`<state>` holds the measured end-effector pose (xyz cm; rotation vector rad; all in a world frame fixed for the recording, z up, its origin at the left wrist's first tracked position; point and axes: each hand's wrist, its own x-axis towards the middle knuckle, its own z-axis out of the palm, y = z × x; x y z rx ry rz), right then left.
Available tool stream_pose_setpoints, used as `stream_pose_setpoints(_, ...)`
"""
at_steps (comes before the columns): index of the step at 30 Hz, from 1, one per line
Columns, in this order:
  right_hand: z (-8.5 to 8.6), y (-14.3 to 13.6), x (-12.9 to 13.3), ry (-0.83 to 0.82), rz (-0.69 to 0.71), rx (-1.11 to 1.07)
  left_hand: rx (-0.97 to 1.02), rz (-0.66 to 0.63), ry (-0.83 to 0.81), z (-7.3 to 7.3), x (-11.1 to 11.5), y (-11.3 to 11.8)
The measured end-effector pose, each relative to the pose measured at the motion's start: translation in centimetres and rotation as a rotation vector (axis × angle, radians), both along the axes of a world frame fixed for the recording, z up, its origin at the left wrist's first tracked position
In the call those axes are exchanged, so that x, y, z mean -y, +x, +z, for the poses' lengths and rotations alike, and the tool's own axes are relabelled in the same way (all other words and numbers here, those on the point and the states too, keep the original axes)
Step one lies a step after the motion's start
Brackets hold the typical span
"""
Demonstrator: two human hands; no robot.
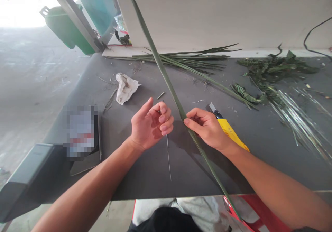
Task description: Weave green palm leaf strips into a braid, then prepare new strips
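Note:
A long green leaf blade (166, 73) slants across the view, from the top down past the table's front edge. My right hand (206, 126) pinches it between thumb and fingers near a slight bend. To its left is my left hand (153, 123), palm turned inward, thumb raised and fingers curled. A thin wire (168, 157) shows above and below those curled fingers, which appear to hold it; the contact is hidden. Beside my right wrist lies a yellow utility knife (232, 133) with its blade out, partly covered by my forearm.
A bundle of narrow green leaves (192, 62) lies along the wall. Curled dark leaves (280, 67) and shiny wires (301, 118) are at the right. A crumpled white paper (126, 88) and a blurred-out device (81, 131) lie left. A green bin (66, 28) stands beyond the table.

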<state>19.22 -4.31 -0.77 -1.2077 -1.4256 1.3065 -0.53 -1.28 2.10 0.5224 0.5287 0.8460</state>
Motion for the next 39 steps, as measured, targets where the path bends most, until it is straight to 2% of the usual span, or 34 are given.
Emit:
stream_pose_setpoints(19, 0.0, 0.2, 0.1, -0.010, 0.021, -0.083, 0.035, -0.031, 0.005, -0.3, 0.1, 0.1)
stream_pose_setpoints(22, 0.0, 0.2, 0.2, -0.094, 0.048, -0.219, -0.078, 0.028, 0.101, -0.9, 0.1, 0.3)
stream_pose_setpoints(25, 0.1, 0.2, 0.3, -0.243, 0.075, -0.399, -0.290, 0.141, 0.340, -1.8, 0.3, 0.8)
stream_pose_setpoints(29, 0.3, -0.1, 0.3, -0.342, 0.107, -0.507, -0.446, 0.117, 0.538, -2.2, 0.7, 1.2)
stream_pose_setpoints(33, 0.2, -0.4, 0.4, -0.370, 0.123, -0.525, -0.520, 0.129, 0.614, -2.0, 0.8, 1.2)
stream_pose_setpoints(39, -0.3, -0.2, 0.3, -0.346, 0.133, -0.419, -0.561, 0.114, 0.568, -2.1, 0.4, 1.0)
